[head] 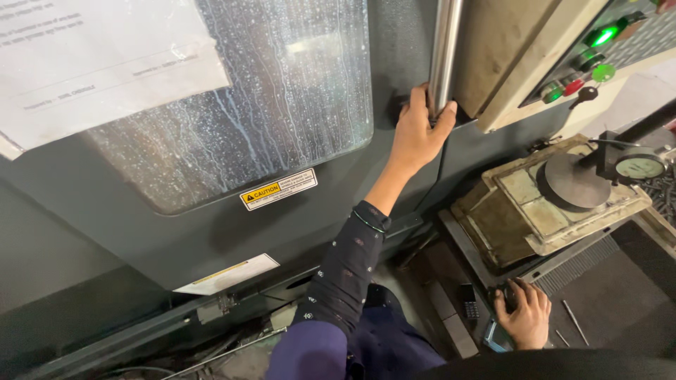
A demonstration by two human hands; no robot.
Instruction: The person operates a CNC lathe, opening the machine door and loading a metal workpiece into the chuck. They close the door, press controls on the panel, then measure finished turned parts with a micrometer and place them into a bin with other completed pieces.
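Observation:
My left hand reaches up in a dark dotted sleeve and is closed around the lower end of a shiny metal bar handle on the dark grey machine door. The door has a wet, droplet-covered window. My right hand is low at the right, fingers curled over a small dark object on a ledge. What that object is cannot be told.
A control panel with green and red buttons is at the upper right. Below it a stained block holds a round grey disc and a dial gauge. A small dark keypad device lies near my right hand. Paper sheets cover the window's left.

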